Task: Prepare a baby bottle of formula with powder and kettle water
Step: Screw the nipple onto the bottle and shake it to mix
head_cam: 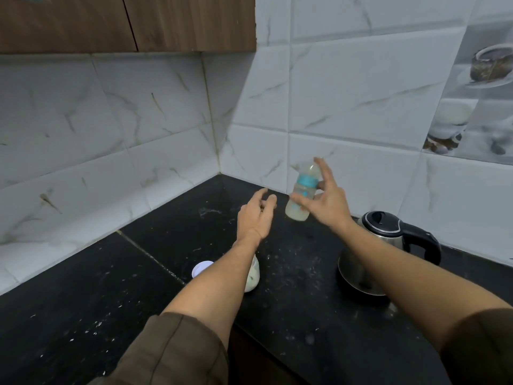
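The baby bottle (301,194), clear with a teal collar and pale milky liquid in its lower part, is tilted in the air above the back of the black counter (83,301). My right hand (324,201) holds it, thumb across its front and fingers spread behind; the bottle looks blurred. My left hand (255,215) hovers just left of the bottle with loosely curled fingers, holding nothing. A steel kettle (385,245) with a black lid and handle stands on its base at the right, partly behind my right forearm. The powder jar (254,276) is mostly hidden under my left forearm.
A white round lid (201,268) lies on the counter left of the jar. White specks are scattered over the black counter. Marble-look tiled walls meet in a corner behind the bottle, and wooden cabinets hang at the upper left.
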`<state>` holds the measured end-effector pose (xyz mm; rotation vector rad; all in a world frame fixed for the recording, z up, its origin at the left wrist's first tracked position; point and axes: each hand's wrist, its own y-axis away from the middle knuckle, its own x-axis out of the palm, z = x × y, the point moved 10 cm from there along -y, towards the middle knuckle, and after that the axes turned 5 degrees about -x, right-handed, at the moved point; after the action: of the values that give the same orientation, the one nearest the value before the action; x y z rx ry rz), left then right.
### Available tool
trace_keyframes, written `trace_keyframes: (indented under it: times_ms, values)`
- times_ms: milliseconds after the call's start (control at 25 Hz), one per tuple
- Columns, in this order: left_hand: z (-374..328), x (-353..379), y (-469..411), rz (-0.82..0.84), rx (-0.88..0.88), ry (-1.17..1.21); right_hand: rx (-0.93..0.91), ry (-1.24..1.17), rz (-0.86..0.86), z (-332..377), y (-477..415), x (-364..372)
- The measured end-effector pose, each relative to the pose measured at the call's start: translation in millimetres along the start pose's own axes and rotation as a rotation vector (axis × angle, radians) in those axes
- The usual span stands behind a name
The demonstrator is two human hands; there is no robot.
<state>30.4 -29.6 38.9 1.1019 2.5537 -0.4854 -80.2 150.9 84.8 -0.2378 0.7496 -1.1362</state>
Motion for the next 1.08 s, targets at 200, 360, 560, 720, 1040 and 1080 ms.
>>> trace_keyframes:
  times_ms: [200, 360, 560, 720, 1040, 1080]
  values:
    - [15, -21, -7, -0.09, -0.087, -0.14, 0.155, -0.317, -0.08, 13, -11, -2]
    - [20, -23, -11, -0.11, -0.093, -0.195, 0.103, -0.343, 0.1, 26, -3, 22]
    - [23, -29, -14, -0.131, -0.118, -0.217, 0.317, -0.745, -0.204, 19, -15, -11]
    - [7, -18, -13, -0.109, -0.071, -0.312, 0.256, -0.542, 0.227, 44, -2, 26]
    - [2, -17, -24, -0.071, -0.072, -0.371, 0.368, -0.792, -0.083, 31, -18, 2]
    - [1, -17, -24, -0.075, -0.066, -0.379, 0.34, -0.703, 0.048, 39, -14, 12]
